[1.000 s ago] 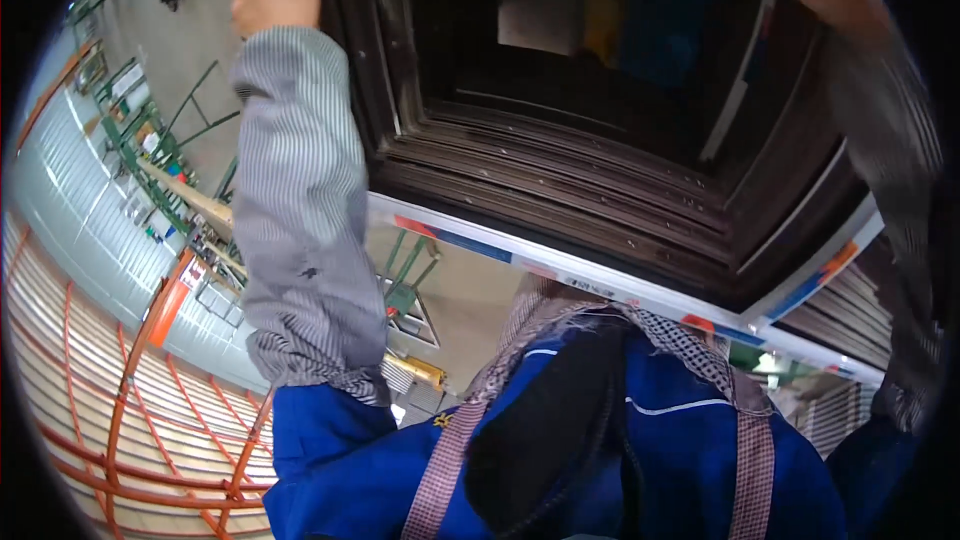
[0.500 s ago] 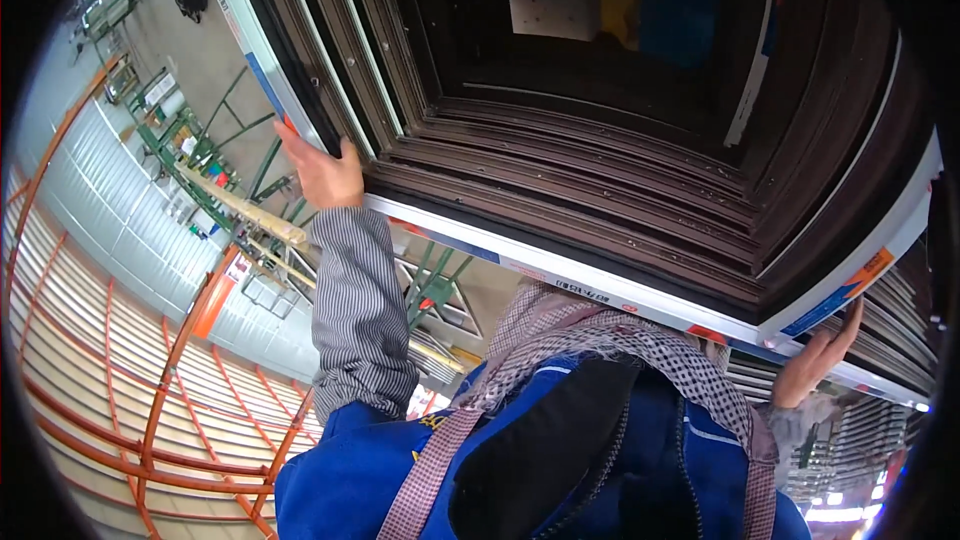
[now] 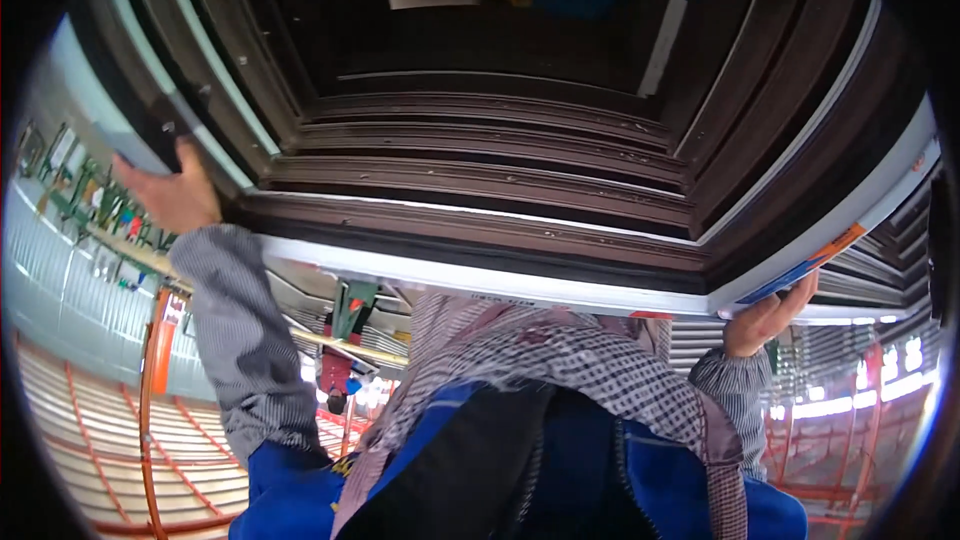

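Note:
A large dark brown window frame (image 3: 520,225) with several stepped ridges and a white film-covered outer side fills the upper part of the view. My left hand (image 3: 175,192) grips its left side near the corner, thumb over the edge and fingers along the outer face; motion blurs this hand a little. At the right corner, my right hand (image 3: 768,322) holds the outer side from beneath, next to a blue and orange label (image 3: 800,265). The frame's near side spans across in front of my chest. Its upper parts run out of view.
Long grey profiles (image 3: 885,265) lie beyond my right hand. Green metal stands (image 3: 350,308) are behind the frame and at the left. An orange post (image 3: 160,350) rises at the left. A person in a red top (image 3: 338,368) is far off.
The frame has turned more level and shifted left in view, with both hands staying on it. My left hand has moved left and slightly down; my right hand appears further left and higher.

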Demonstrator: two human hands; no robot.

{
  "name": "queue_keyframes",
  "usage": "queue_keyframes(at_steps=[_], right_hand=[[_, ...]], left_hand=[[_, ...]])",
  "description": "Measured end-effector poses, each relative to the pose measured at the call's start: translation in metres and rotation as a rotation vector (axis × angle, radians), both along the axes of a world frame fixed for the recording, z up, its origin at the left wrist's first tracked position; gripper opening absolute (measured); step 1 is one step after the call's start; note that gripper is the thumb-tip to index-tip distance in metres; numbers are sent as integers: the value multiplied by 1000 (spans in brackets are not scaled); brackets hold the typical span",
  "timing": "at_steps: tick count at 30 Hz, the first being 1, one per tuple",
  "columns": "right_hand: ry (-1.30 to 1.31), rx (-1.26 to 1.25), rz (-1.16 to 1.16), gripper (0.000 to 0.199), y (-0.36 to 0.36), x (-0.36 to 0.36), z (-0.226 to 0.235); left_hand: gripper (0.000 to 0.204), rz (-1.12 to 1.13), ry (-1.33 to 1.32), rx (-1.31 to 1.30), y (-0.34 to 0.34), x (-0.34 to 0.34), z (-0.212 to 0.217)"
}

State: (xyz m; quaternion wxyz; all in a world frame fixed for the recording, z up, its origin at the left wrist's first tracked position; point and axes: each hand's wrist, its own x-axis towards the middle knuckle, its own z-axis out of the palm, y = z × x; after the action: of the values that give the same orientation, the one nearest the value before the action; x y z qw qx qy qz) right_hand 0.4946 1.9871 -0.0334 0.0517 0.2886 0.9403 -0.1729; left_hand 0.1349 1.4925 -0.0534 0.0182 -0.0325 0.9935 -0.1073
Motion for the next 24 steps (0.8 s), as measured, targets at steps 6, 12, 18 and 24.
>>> queue_keyframes(at_steps=[6,12,18,24], right_hand=[[5,26,-16,79,-1,2,1],[44,55,-53,76,3,6,-1],[3,98,-1,69,2,4,-1],[-20,130,23,64,5,5,4]], left_hand=[[87,-77,17,-86,-20,1,3],[87,-164,58,-157,-25,2,-4],[89,-520,99,-287,8,16,13],[43,-727,-889,855,157,180,27]])
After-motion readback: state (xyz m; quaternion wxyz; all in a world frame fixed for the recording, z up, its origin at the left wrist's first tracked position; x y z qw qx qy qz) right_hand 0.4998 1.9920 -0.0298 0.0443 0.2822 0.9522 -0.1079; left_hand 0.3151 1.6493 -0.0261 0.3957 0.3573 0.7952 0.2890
